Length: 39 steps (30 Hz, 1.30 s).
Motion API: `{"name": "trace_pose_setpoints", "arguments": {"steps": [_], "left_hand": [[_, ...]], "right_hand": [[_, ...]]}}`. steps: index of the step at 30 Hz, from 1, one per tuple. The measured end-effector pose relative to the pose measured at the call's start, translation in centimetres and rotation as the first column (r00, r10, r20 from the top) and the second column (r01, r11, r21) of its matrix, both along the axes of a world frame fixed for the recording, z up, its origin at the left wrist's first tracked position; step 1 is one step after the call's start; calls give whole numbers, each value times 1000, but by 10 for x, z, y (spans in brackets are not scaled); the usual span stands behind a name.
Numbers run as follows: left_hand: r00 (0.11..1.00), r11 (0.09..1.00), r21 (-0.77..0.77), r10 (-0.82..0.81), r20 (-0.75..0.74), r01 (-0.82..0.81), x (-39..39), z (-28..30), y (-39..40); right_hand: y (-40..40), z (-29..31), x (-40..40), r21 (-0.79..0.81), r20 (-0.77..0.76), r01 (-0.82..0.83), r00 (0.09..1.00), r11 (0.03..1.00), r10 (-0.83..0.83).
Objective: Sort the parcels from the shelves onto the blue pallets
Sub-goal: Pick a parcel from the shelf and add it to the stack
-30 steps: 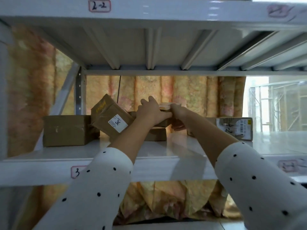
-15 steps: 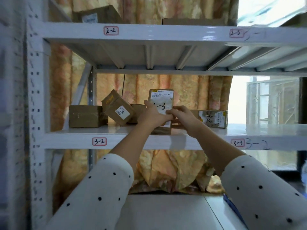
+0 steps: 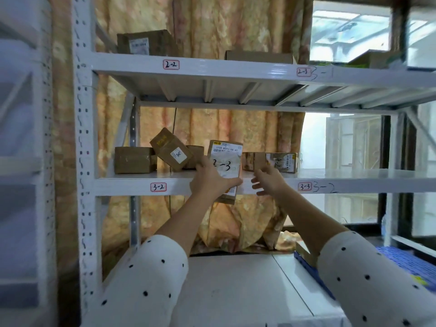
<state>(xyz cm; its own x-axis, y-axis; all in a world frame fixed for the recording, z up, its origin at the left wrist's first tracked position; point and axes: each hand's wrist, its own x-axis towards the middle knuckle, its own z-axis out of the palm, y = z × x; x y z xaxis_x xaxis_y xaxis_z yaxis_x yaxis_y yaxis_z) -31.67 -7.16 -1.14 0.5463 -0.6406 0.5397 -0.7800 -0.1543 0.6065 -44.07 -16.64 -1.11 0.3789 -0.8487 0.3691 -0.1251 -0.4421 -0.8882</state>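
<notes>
Head view shows my left hand point(image 3: 210, 179) gripping a flat brown parcel point(image 3: 225, 166) marked "3-3", held upright just in front of the shelf edge point(image 3: 132, 186) labelled 3-2. My right hand point(image 3: 267, 180) hangs just beside it, fingers spread and relaxed, holding nothing. More cardboard boxes point(image 3: 134, 159) sit on that shelf behind. A blue pallet point(image 3: 401, 258) lies low at right.
</notes>
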Motion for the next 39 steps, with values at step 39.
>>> {"name": "trace_pose_setpoints", "arguments": {"steps": [39], "left_hand": [[988, 960, 276, -1, -154, 44, -69, -142, 55]], "right_hand": [[82, -148, -80, -408, -733, 104, 556, 907, -393]]}}
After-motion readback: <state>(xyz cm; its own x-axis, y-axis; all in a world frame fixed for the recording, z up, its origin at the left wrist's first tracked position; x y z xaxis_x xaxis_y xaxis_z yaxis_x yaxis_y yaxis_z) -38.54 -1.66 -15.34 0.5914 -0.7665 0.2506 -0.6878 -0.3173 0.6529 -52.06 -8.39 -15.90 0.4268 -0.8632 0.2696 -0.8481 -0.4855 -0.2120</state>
